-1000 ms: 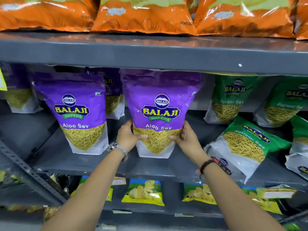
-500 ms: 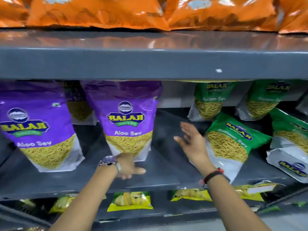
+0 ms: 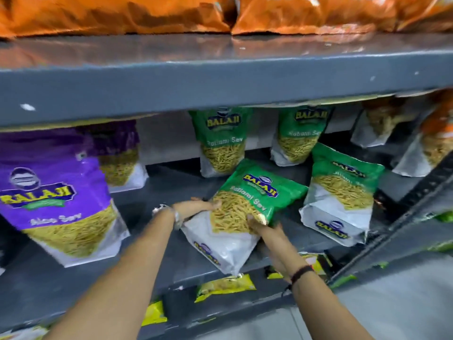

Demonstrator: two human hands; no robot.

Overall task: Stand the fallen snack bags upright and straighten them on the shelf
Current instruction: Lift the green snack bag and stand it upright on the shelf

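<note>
A green Ratlami Sev bag (image 3: 255,192) lies tilted on its back on the grey middle shelf (image 3: 157,256), its white bottom toward me. My left hand (image 3: 196,207) grips its left edge and my right hand (image 3: 263,229) grips its right side. A second green bag (image 3: 343,192) leans back just to the right. Two more green bags (image 3: 221,141) (image 3: 301,136) stand upright behind them. The purple Aloo Sev bag (image 3: 54,192) stands upright at the left, with another purple bag (image 3: 120,153) behind it.
Orange bags (image 3: 306,13) fill the shelf above, whose grey front edge (image 3: 220,84) overhangs. Orange-and-white bags (image 3: 431,148) stand at the far right. A dark diagonal shelf brace (image 3: 404,217) crosses at the right. Yellow packets (image 3: 225,285) lie on the lower shelf.
Both hands left the purple Aloo Sev bag, which now stands upright, and moved right to take hold of the fallen green Ratlami Sev bag. The view shifted right.
</note>
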